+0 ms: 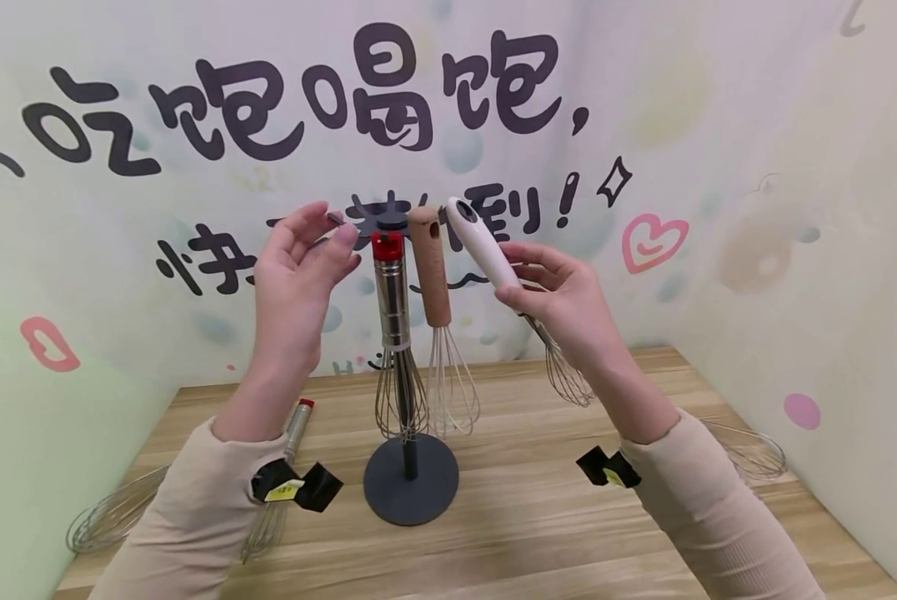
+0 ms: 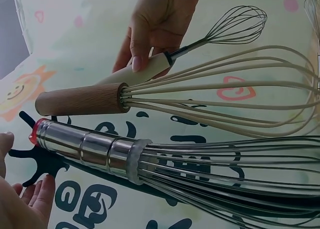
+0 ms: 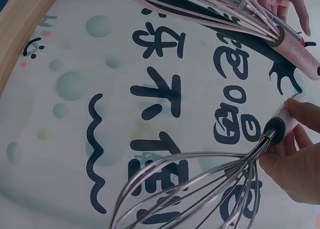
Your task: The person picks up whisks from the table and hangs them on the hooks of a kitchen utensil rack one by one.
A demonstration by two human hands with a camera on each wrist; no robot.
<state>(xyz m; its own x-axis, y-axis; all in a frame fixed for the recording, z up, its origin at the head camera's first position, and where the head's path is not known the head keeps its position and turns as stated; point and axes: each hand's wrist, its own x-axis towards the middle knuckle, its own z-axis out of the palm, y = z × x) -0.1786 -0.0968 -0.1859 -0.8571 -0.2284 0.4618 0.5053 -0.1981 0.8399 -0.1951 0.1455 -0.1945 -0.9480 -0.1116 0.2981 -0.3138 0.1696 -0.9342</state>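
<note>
My right hand (image 1: 561, 292) grips a whisk by its white handle (image 1: 486, 246); its wire loops (image 3: 195, 189) point down and to the right in the head view. Beside it, a whisk with a wooden handle (image 1: 429, 271) and one with a metal handle and red end (image 1: 392, 292) hang from a dark stand (image 1: 411, 492). My left hand (image 1: 298, 267) is next to the stand's hooks (image 2: 37, 164), near the red-ended whisk. A gap shows between its thumb and fingers, with hook tips close by; whether they touch is unclear.
The wooden table (image 1: 531, 483) also bears a red-ended whisk (image 1: 298, 429) behind my left sleeve, wire loops (image 1: 114, 512) at the far left, and more loops (image 1: 752, 450) at the right. A printed wall (image 1: 719, 125) stands behind the table.
</note>
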